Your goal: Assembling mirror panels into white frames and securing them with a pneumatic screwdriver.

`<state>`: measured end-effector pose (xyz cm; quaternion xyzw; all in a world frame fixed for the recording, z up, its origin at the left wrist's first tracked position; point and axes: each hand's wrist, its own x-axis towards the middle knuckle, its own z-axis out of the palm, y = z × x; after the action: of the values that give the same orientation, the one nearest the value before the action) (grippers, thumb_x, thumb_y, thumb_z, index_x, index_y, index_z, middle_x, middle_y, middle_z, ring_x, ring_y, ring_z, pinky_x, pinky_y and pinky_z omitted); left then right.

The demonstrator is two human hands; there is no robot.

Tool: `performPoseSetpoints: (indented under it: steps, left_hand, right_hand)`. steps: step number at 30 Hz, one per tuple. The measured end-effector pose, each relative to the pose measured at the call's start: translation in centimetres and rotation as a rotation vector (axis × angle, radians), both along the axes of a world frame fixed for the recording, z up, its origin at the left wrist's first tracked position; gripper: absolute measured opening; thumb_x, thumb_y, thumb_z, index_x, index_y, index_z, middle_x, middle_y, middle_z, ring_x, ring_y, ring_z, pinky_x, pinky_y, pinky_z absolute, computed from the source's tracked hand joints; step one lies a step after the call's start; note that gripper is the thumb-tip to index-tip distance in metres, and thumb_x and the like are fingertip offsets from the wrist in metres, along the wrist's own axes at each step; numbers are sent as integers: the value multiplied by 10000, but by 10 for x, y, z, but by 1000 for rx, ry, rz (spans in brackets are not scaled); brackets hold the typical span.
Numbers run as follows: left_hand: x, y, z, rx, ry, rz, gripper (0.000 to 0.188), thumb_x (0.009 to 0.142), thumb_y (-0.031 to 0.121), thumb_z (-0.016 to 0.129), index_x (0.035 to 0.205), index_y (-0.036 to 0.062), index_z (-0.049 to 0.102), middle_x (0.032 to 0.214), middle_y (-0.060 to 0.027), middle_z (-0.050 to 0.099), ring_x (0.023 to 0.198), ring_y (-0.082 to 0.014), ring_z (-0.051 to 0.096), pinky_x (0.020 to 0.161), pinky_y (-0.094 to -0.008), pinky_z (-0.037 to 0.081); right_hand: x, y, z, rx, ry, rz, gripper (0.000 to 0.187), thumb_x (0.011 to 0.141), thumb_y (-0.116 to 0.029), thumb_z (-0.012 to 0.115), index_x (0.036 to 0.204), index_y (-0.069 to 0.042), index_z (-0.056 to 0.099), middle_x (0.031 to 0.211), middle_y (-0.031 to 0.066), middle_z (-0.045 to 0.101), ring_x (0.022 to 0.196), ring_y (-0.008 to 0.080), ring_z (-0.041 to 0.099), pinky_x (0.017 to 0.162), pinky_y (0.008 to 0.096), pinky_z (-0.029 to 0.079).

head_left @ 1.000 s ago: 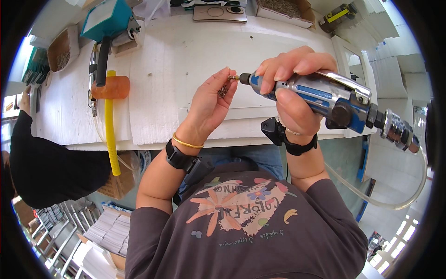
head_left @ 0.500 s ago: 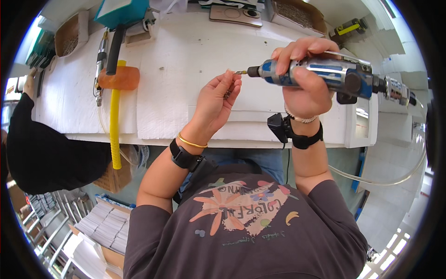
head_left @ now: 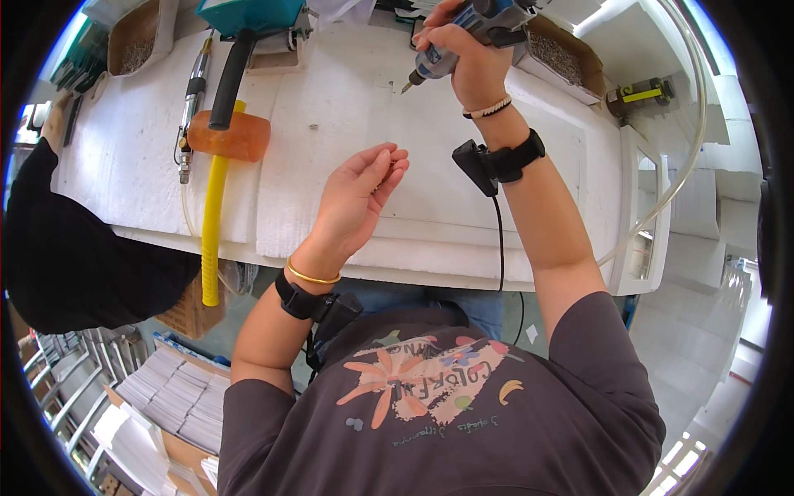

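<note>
Gripping the blue-and-silver driver [head_left: 435, 63] in a curled right hand [head_left: 476, 59], now swung forward, away from the left hand [head_left: 354, 194], still pinched thumb-to-fingers around small metal pieces [head_left: 378, 188].

Orange-headed mallet with ribbed yellow handle [head_left: 250, 137]: left, handle pointing near
Slim silver pen-shaped air tool [head_left: 193, 101]: just left of the mallet
Teal box-shaped tool with black handle [head_left: 258, 16]: far left, handle angled near
Open brown cardboard carton [head_left: 184, 451]: near left, beside stacked flat white pieces [head_left: 172, 382]
</note>
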<state>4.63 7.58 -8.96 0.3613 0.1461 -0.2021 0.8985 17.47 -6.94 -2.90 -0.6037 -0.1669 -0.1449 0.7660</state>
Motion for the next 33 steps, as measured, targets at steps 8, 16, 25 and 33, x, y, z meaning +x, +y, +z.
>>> performPoseSetpoints:
  steps: [8, 16, 25, 33]
  left_hand:
    - [12, 9, -6, -43, -33, 9, 300, 898, 72, 491, 1165, -55, 441, 1097, -121, 542, 1006, -152, 549, 894, -212, 462]
    - [18, 12, -13, -52, -41, 47, 330, 871, 36, 517, 1163, -84, 422, 1111, -147, 528, 1010, -174, 546, 901, -232, 452]
    - [24, 14, -17, -120, -8, 85, 269, 877, 36, 507, 1122, -62, 454, 1069, -126, 547, 970, -153, 559, 865, -218, 472]
    - [34, 16, -19, -117, 2, 133, 175, 882, 57, 515, 1043, -11, 515, 988, -86, 579, 897, -120, 579, 807, -183, 503]
  right_hand:
    - [11, 9, -8, -3, 3, 68, 210, 658, 29, 578, 854, -21, 518, 695, 60, 560, 581, 138, 564, 520, 235, 450]
    - [8, 15, -9, -41, 14, 103, 225, 658, 19, 594, 869, -23, 527, 721, 51, 560, 607, 129, 565, 562, 242, 473]
    - [13, 23, -10, -148, -7, 102, 217, 638, 24, 593, 838, -26, 524, 705, 39, 549, 606, 115, 557, 552, 227, 457]
    - [17, 18, -20, -132, 29, 84, 217, 657, 13, 609, 852, -28, 525, 708, 33, 549, 587, 112, 556, 546, 225, 463]
